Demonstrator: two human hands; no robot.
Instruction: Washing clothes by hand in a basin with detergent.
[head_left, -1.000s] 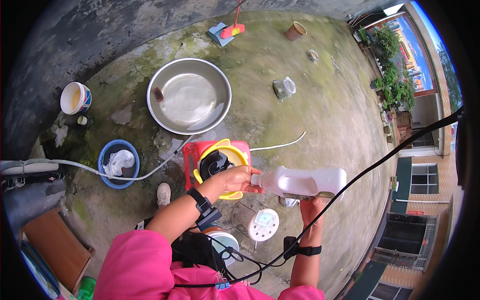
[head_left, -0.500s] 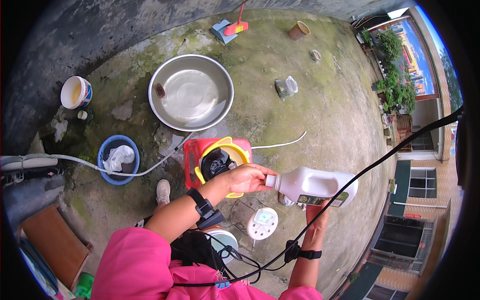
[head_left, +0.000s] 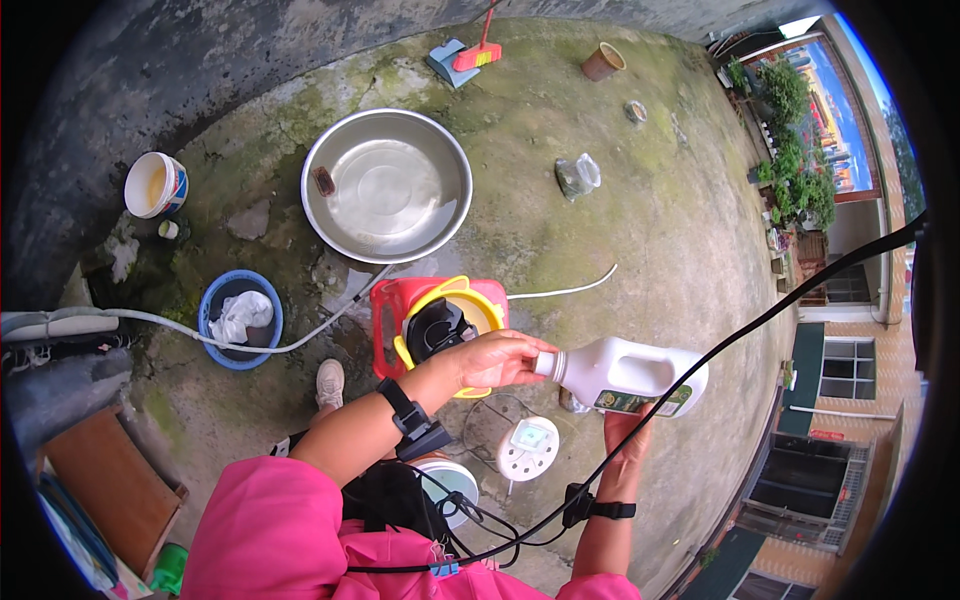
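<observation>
A white plastic jug [head_left: 645, 368] with a green label lies sideways in the air in front of me, its neck toward the left. My right hand [head_left: 628, 435] grips it from below, the fingers mostly hidden behind it. At the neck, the fingers of my left hand [head_left: 500, 360] are closed round the white cap [head_left: 546, 363]; whether the cap is loose from the neck I cannot tell. Just beyond my left hand, a yellow basin [head_left: 488, 302] with something black [head_left: 437, 328] inside stands on a red stool [head_left: 385, 300].
A large metal basin [head_left: 440, 235] holding water stands beyond. Left are a blue tub [head_left: 213, 345] with white cloth, a hose [head_left: 318, 333] and a white bucket [head_left: 147, 185]. A round white stool [head_left: 528, 460] and a bucket [head_left: 462, 515] stand near me. A black cable [head_left: 760, 318] crosses the view.
The jug has tilted slightly and shifted a little left, with my right hand moving along. My left hand stays at its cap. The surroundings shift slightly in the picture.
</observation>
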